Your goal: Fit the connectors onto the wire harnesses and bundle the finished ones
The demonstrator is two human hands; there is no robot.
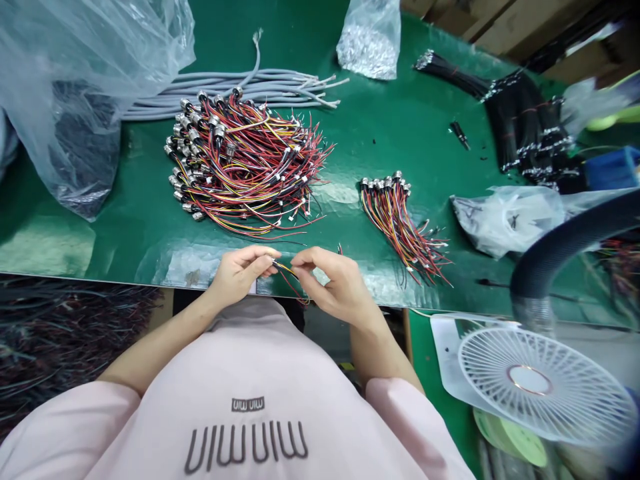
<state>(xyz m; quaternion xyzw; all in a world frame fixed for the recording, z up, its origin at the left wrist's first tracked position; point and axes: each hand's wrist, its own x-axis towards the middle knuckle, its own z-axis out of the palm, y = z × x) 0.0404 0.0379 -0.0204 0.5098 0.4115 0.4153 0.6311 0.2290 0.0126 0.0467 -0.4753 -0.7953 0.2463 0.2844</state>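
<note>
Near the front edge of the green table, my left hand [243,270] pinches one end of a wire harness [286,268] with red, yellow and black wires. Fingers hide most of that end. My right hand [333,280] is closed on the wires a little to the right, and loose red wire hangs below. Beyond my hands lies a large heap of connector harnesses [250,167], their round metal connectors toward the left. A smaller bundle of such harnesses [400,230] rests right of my right hand.
Grey cables [280,87] lie behind the heap. Plastic bags stand at back left [90,147] and back centre [370,40]. Black wire bundles [525,127] are at the right, near a thick black hose [545,260] and a white fan [540,387].
</note>
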